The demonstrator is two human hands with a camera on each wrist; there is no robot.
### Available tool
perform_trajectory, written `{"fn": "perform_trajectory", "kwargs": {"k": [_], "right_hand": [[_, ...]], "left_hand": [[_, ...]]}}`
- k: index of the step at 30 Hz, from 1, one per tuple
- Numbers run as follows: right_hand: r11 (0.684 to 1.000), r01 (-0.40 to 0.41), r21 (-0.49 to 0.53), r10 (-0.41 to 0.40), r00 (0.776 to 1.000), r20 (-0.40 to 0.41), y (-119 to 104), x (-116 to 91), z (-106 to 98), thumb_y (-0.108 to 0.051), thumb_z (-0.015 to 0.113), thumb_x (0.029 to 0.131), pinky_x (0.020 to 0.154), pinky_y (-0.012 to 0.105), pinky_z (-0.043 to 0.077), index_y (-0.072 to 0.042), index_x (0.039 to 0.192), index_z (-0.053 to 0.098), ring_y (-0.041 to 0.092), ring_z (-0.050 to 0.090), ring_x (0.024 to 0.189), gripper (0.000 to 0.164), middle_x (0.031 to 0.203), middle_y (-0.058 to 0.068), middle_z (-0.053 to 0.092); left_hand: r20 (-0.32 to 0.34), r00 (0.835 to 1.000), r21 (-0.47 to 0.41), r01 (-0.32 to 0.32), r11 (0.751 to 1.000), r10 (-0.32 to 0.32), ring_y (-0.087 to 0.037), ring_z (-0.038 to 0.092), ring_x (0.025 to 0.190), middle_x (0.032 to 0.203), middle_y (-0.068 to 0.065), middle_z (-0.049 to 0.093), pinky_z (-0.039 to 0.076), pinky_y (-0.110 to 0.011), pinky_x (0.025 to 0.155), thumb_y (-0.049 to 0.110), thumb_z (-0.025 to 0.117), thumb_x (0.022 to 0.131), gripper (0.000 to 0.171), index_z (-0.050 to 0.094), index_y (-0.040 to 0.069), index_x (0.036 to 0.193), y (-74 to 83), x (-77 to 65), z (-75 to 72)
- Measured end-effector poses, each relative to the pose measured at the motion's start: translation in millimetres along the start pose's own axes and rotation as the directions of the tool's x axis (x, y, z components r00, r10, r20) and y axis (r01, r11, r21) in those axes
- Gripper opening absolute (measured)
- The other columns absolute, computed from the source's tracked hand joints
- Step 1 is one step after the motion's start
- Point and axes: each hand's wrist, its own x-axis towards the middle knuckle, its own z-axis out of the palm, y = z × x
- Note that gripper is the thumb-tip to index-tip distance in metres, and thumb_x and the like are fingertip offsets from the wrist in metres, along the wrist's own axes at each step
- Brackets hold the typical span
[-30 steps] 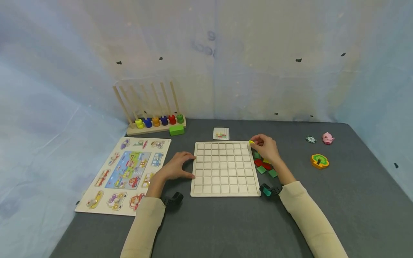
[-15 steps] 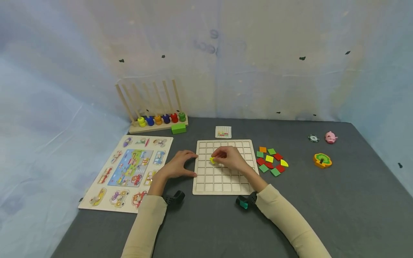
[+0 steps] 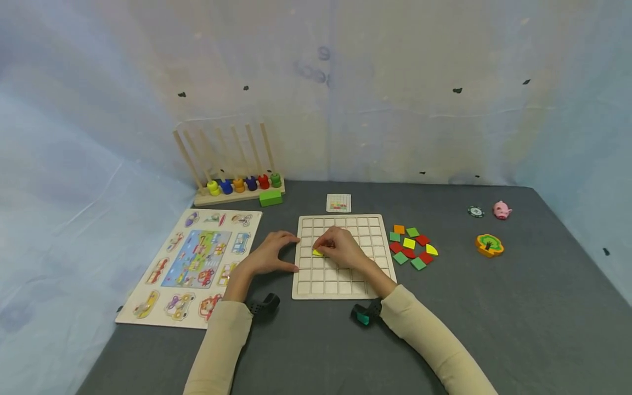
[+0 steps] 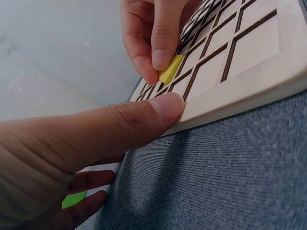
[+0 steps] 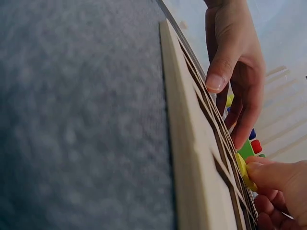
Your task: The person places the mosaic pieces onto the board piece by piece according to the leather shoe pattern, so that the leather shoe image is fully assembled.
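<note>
A pale wooden grid board [image 3: 371,233] lies flat in the middle of the table. My right hand [image 3: 342,248] is over its left-centre cells and pinches a small yellow tile [image 3: 317,253] between thumb and fingertips. In the left wrist view the yellow tile [image 4: 170,70] stands tilted, its lower edge down at the grid lines. At the board's left edge rests my left hand [image 3: 269,253], thumb and index finger spread apart. That thumb's tip [image 4: 169,104] touches the rim in the left wrist view. The right wrist view shows both hands close together over the board.
Right of the board lie several loose tiles [image 3: 408,243] in red, green, yellow and orange. A pattern card [image 3: 338,203] lies behind it. A picture puzzle [image 3: 170,312], a peg stand [image 3: 237,198] and a green block [image 3: 270,198] are left. Far right: tree toy [image 3: 489,245], pig [image 3: 501,210], chip [image 3: 475,212].
My right hand has carried the yellow tile left from the board's back right corner to its left-centre cells, shifting slightly further left in the last half second. My left hand stays at the left edge.
</note>
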Motion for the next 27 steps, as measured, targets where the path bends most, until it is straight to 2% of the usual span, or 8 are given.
{"fn": "perform_trajectory", "kwargs": {"k": [7,12,20,27], "right_hand": [[1.000,0.016,-0.008,-0.016,0.999,0.037,-6,-3,-2,-0.005,0.066,0.085,0.066,0.025,0.046,-0.004,0.093,0.072,0.016,0.056,0.078,0.010,0.093,0.008,0.063],[0.998,0.028,-0.056,-0.028,1.000,0.013,-9,-8,-15,-0.005,0.067,0.085,0.065,0.028,0.046,-0.004,0.097,0.072,0.023,0.055,0.079,0.013,0.098,0.011,0.059],[0.996,0.012,-0.092,-0.014,1.000,-0.023,9,-31,-67,-0.007,0.068,0.085,0.064,0.027,0.048,-0.005,0.098,0.071,0.014,0.057,0.075,0.014,0.092,0.006,0.065],[0.976,-0.037,-0.213,0.030,0.999,-0.035,21,-67,-114,-0.009,0.069,0.084,0.058,0.027,0.045,-0.005,0.097,0.070,0.011,0.054,0.070,0.013,0.087,0.002,0.063]], "left_hand": [[-0.010,1.000,-0.006,0.001,1.000,-0.001,-0.030,0.029,0.131,0.138,-0.011,0.040,0.027,-0.052,0.105,0.039,0.078,0.074,0.071,0.050,0.012,0.134,-3.2,-2.8,0.5],[-0.007,1.000,0.004,0.007,1.000,-0.007,-0.030,0.029,0.131,0.139,-0.010,0.040,0.027,-0.052,0.105,0.040,0.077,0.074,0.071,0.049,0.013,0.134,-3.0,-1.4,1.0],[-0.005,1.000,0.005,-0.011,1.000,0.011,-0.030,0.029,0.131,0.139,-0.011,0.040,0.026,-0.051,0.106,0.039,0.078,0.074,0.072,0.049,0.012,0.134,-2.6,0.3,1.2],[-0.001,1.000,0.010,-0.006,1.000,0.006,-0.031,0.028,0.131,0.139,-0.011,0.040,0.026,-0.051,0.106,0.039,0.077,0.074,0.072,0.049,0.012,0.135,-2.0,0.3,1.2]]}}
